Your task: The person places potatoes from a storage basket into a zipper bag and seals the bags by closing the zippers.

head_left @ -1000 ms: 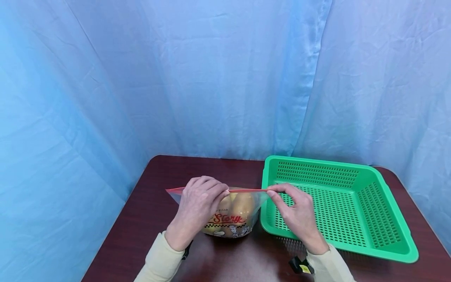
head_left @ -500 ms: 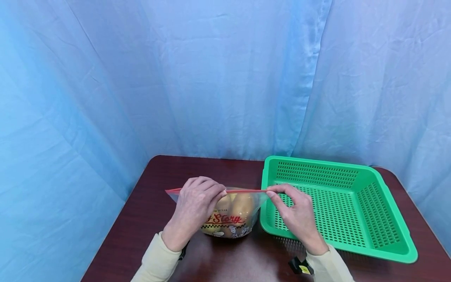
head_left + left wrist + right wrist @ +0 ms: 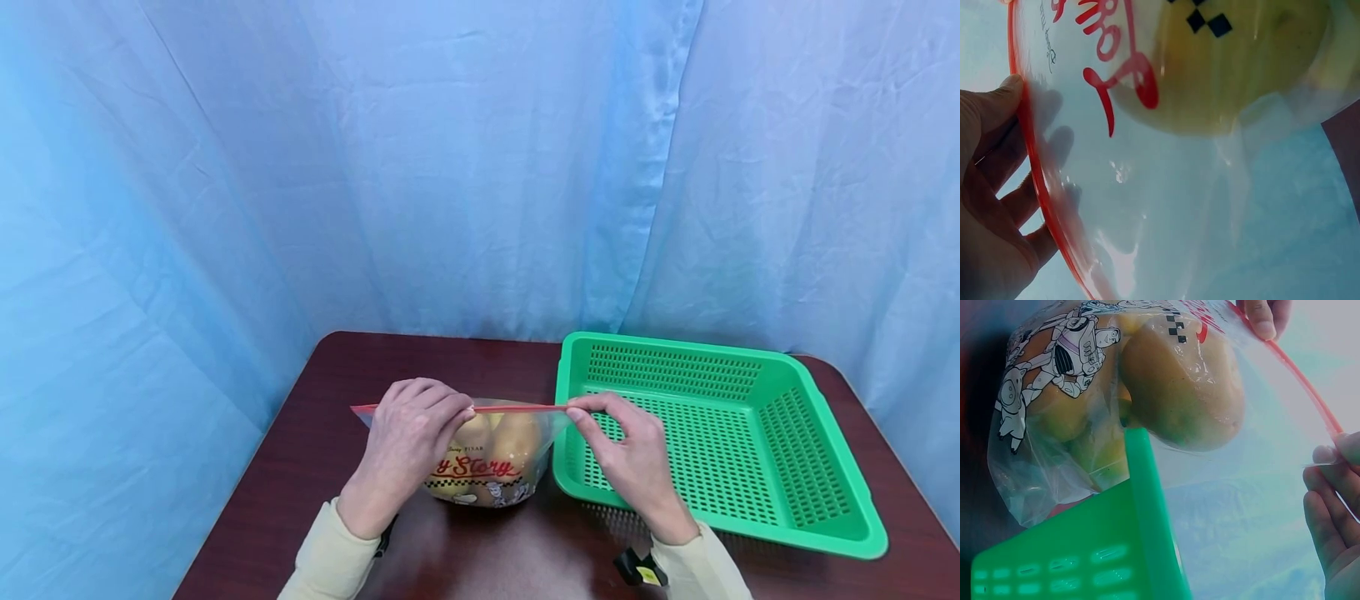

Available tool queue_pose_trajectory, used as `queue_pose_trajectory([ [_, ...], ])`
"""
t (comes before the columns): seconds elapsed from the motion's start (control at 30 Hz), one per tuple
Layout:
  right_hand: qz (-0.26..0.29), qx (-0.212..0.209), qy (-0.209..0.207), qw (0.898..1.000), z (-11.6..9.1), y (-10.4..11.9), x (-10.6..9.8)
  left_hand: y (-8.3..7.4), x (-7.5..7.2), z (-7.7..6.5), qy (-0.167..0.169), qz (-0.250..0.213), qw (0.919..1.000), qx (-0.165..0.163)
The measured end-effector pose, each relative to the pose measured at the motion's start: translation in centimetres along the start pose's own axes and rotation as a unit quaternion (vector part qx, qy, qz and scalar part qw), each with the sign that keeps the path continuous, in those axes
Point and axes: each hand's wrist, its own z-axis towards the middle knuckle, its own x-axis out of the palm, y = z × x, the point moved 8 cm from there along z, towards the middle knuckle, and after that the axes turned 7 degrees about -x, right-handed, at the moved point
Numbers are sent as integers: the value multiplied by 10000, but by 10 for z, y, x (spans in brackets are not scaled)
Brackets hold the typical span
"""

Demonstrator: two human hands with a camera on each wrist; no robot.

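Observation:
A clear zip bag with a red zip strip and printed lettering stands upright on the table. Inside it are several yellow-green fruits that look like mangoes. My left hand pinches the strip left of its middle, covering part of the bag in the head view. In the left wrist view its thumb lies on the near side of the strip, with fingers behind. At the bag's right corner my right hand pinches the strip's end between thumb and forefinger. Between the hands the strip is pulled straight.
A green perforated basket stands right of the bag, under my right hand; its wall is close beside the bag. The dark wooden table ends at a blue curtain.
My left hand has slid a little to the left along the red strip, uncovering more of the lettering. The right hand has stayed at the bag's right corner.

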Motion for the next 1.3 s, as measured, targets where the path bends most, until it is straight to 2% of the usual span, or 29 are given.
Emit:
queue_pose_trajectory([
  [0.3,44,112,61,9999,0,1,-1,5,-3,-3,-22,-60,9999,-90],
  [0.93,58,56,-9,10000,-1,-1,-1,16,-7,-10,-174,-113,9997,-129],
  [1.3,-1,54,-31,10000,-2,-2,-1,20,-9,-11,-65,-88,9996,-248],
])
